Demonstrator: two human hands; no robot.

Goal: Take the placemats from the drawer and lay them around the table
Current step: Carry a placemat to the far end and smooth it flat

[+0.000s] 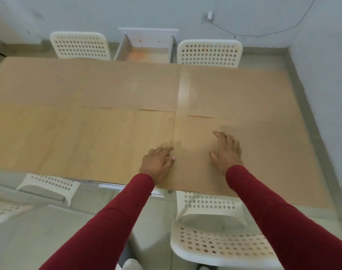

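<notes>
Both hands flat on the near right placemat [263, 162], a tan sheet covering the table's near right quarter and reaching past its near edge. Left hand [158, 164] at that mat's left border, fingers loosely spread and lightly bent, pressing down, gripping nothing. Right hand [226, 152] further in on the same mat, fingers stretched and splayed, palm down, also gripping nothing. Red sleeves [111, 221] on both arms.

Two more tan placemats along the far side: far left placemat [78, 82] and far right placemat [238, 90], meeting at a pale shiny strip [183, 88] near the middle. Far edges of the near mat touching or slightly overlapping the far right one; exact overlap hard to tell. Near left quarter of the wooden table [88, 137] bare, lighter in tone.

Beyond the table, an open white drawer [146, 49] between two perforated white chairs [80, 45]. Another such chair [217, 236] right under the arms, one more at the near left. White plug [210, 16] on the far wall with a thin cable trailing right.
</notes>
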